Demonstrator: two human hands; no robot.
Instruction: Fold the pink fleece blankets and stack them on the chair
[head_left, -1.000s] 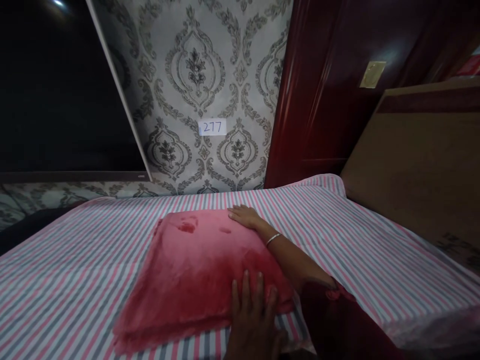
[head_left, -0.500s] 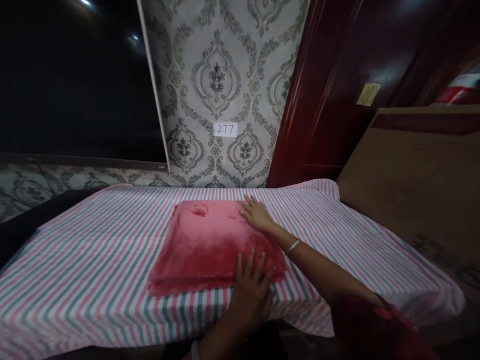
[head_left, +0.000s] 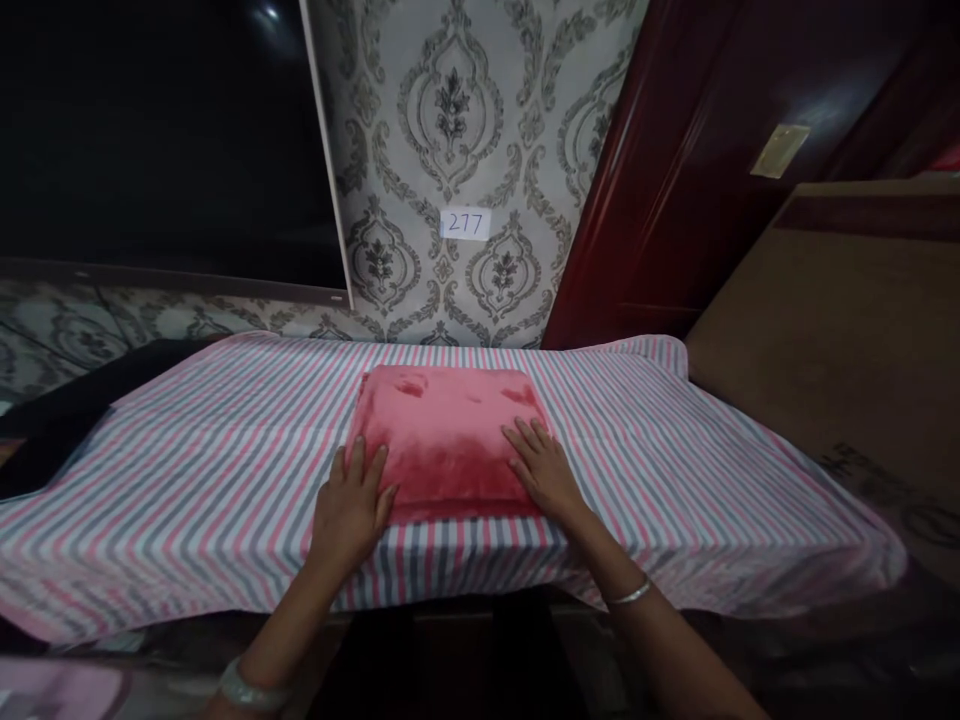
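Note:
A folded red plush cloth [head_left: 450, 430] lies flat in the middle of a table covered by a pink, grey and white striped sheet [head_left: 225, 470]. My left hand [head_left: 351, 505] rests flat at the cloth's near left corner, fingers stretched out and partly on the sheet. My right hand [head_left: 544, 468] lies flat on the cloth's near right corner, fingers spread. Neither hand holds anything. Each wrist wears a bangle.
Patterned grey wallpaper with a small label reading 277 [head_left: 465, 223] is behind the table. A dark screen [head_left: 150, 140] hangs at the left, a glossy dark red door [head_left: 675, 170] at the right, and a brown board [head_left: 847, 320] leans at the far right.
The view has pulled back and centred on the cloth. My left hand slid from the near right edge to the near left corner. My right hand came from the far right corner to the near right corner.

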